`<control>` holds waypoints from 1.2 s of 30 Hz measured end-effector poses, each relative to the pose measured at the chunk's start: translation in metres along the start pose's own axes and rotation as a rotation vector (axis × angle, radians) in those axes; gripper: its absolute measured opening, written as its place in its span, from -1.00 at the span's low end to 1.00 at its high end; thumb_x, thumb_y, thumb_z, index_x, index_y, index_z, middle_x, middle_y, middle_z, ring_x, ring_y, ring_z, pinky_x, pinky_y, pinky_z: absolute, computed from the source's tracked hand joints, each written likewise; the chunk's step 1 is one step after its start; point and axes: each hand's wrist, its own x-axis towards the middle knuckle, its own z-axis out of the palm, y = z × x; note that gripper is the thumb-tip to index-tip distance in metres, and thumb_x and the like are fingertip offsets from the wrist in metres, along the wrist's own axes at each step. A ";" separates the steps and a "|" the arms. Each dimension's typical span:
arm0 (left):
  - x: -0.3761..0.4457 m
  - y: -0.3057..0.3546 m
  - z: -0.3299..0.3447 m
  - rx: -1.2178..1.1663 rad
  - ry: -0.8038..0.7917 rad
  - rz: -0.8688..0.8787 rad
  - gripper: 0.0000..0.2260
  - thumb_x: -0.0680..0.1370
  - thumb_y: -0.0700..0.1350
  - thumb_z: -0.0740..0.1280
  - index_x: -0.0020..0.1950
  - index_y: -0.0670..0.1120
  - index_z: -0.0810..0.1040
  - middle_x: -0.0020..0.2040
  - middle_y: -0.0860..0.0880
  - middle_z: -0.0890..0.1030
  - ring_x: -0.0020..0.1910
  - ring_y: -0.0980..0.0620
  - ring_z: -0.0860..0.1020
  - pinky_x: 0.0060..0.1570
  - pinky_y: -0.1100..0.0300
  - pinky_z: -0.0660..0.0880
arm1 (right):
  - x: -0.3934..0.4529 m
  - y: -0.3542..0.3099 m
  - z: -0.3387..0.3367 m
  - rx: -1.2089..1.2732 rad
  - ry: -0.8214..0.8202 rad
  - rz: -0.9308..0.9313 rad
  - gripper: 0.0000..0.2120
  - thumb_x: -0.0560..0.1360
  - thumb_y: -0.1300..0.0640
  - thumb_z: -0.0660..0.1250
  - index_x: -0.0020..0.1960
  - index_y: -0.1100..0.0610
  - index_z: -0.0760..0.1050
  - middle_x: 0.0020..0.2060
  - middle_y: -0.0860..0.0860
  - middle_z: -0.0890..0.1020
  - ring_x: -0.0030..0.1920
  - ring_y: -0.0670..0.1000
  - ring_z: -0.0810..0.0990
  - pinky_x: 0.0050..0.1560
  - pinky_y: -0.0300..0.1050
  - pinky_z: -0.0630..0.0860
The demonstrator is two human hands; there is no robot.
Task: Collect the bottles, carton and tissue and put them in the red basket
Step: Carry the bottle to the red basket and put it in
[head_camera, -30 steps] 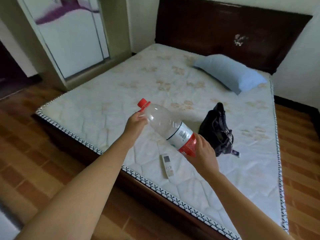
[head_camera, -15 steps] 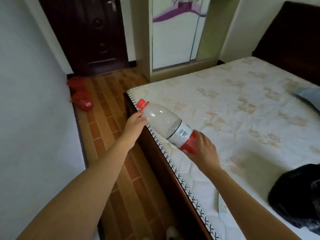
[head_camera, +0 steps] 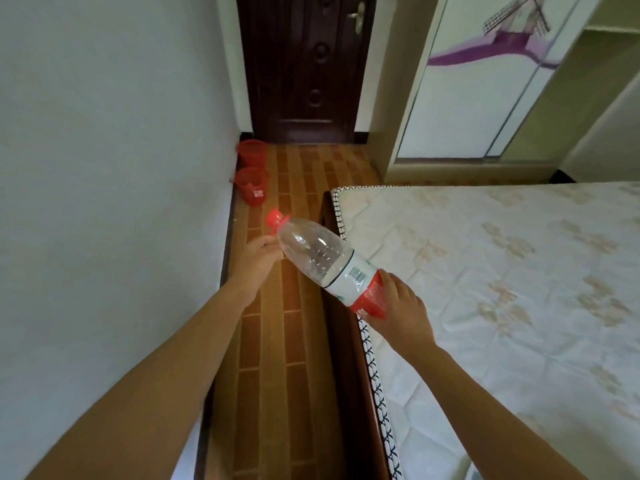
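Two hands on one clear plastic bottle with red cap and red-white label (head_camera: 329, 263) | left hand (head_camera: 258, 256) grips neck, right hand (head_camera: 398, 306) clasps base | long axis aims far-left | red mesh baskets (head_camera: 252, 188) far ahead on floor by wall, left hand nearer.

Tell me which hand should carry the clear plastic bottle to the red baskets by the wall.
Left, probably. The left hand holds the clear plastic bottle near its red cap, on the wall side where the red baskets sit. The right hand grips the base, over the mattress edge, farther away.
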 end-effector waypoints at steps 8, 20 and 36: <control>0.027 -0.003 0.006 -0.075 0.087 -0.038 -0.80 0.53 -0.21 0.29 0.15 -0.12 0.52 -0.10 0.06 0.55 -0.09 0.14 0.51 -0.15 0.35 0.40 | 0.047 0.012 0.018 0.022 -0.064 -0.069 -0.16 0.28 -0.10 0.48 0.40 0.11 0.15 0.29 0.12 0.43 0.27 0.12 0.44 0.23 0.16 0.45; 0.175 0.016 -0.016 -0.124 0.104 -0.046 -0.79 0.53 -0.20 0.29 0.16 -0.11 0.51 0.00 0.00 0.55 -0.03 0.10 0.51 -0.05 0.28 0.40 | 0.197 -0.003 0.060 0.025 -0.117 -0.066 -0.17 0.31 -0.11 0.45 0.43 0.10 0.12 0.32 0.10 0.38 0.31 0.11 0.39 0.28 0.14 0.40; 0.435 0.061 -0.053 -0.070 0.041 -0.078 -0.72 0.53 -0.22 0.28 0.24 -0.12 0.48 0.05 -0.02 0.55 -0.03 0.08 0.52 -0.13 0.36 0.39 | 0.442 -0.034 0.120 0.039 -0.139 0.024 -0.13 0.28 -0.19 0.44 0.43 0.04 0.08 0.34 0.07 0.37 0.34 0.09 0.37 0.29 0.17 0.41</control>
